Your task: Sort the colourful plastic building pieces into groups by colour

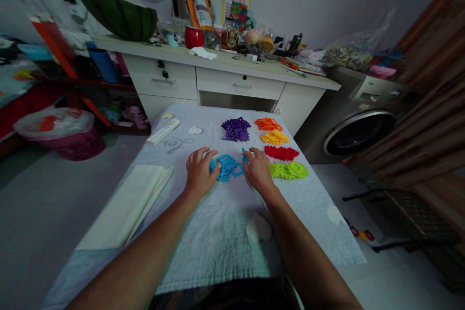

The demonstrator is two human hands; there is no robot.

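Observation:
A loose pile of small blue plastic pieces (226, 167) lies on the cloth-covered table between my two hands. At its left side, my left hand (202, 172) curls its fingers and thumb around some of the blue pieces. On the other side, my right hand (258, 169) has blue pieces between its thumb and fingers. Just beyond is a purple pile (237, 129). To the right, separate piles of orange (268, 124), yellow (275, 137), red (281, 153) and lime-green pieces (289, 170) form a column. The exact shape of single pieces is too small to tell.
A folded white cloth (123, 198) and a long white box (163, 131) lie on the table's left. Behind stands a white desk (240, 65) with a watermelon piece (119, 17) and jars. A washing machine (358, 118) and a dark chair (410, 213) are at right.

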